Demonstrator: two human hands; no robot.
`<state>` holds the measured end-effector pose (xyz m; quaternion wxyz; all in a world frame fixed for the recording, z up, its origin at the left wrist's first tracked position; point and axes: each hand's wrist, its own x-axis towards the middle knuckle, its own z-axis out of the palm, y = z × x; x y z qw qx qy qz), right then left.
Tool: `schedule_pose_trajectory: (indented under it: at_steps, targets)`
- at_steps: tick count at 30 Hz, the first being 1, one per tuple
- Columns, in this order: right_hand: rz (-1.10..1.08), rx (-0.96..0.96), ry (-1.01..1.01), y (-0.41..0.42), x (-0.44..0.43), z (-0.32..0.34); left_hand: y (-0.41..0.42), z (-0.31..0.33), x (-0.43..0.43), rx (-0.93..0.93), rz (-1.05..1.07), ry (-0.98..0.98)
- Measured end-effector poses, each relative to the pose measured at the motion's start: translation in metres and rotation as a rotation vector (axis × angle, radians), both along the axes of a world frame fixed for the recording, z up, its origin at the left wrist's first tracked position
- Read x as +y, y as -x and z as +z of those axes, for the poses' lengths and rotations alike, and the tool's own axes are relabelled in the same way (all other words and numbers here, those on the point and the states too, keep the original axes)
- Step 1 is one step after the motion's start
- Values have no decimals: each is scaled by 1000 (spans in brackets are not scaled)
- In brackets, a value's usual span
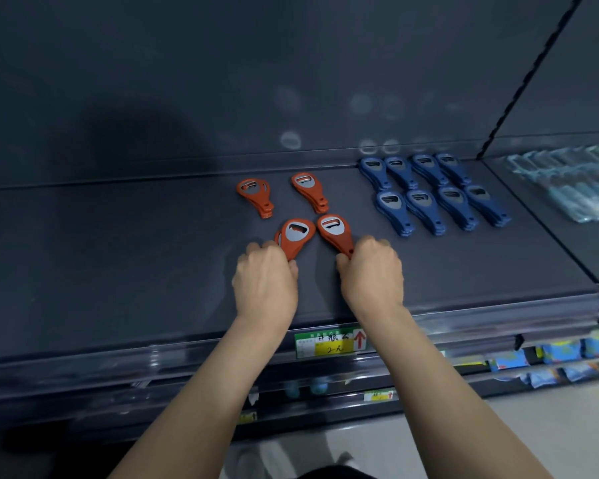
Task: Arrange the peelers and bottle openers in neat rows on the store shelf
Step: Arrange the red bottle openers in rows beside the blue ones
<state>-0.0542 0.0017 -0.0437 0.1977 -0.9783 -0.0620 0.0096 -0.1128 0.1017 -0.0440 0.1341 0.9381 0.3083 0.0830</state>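
Observation:
On the dark shelf (118, 254) lie small stacks of orange bottle openers. My left hand (265, 281) grips the handle end of the front-left orange stack (296, 235). My right hand (372, 274) pinches the handle of the front-right orange stack (334, 231). Two more orange stacks sit behind them, one at the back left (255, 195) and one at the back right (308, 190). To the right, blue bottle openers (429, 193) lie in two rows of several stacks each.
Pale blue packaged items (574, 184) fill the neighbouring shelf section at the far right, past a divider. A green and yellow price label (329, 342) sits on the shelf's front edge. Lower shelves with blue packets (561, 354) show below right.

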Motion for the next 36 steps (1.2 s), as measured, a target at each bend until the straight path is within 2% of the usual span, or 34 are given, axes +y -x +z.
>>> schedule_pose_trajectory:
  at_steps: [10,13,16,19,23,28,36]
  targets:
    - [53,0,-32,-5,1,-2,4,-2,4,-21,70,-13]
    - [105,-37,-23,-8,-1,4,5,-4,5,-63,71,41]
    - [184,-103,-77,-22,-3,11,2,-3,12,-179,105,144]
    - [229,-76,-157,-37,0,20,-9,1,26,-287,145,209]
    - [236,-72,-151,-53,16,30,-27,3,46,-310,154,291]
    - [177,22,-97,-69,41,26,-47,1,66,-279,-4,333]
    - [87,127,14,-88,73,20,-67,-10,107,-211,-377,266]
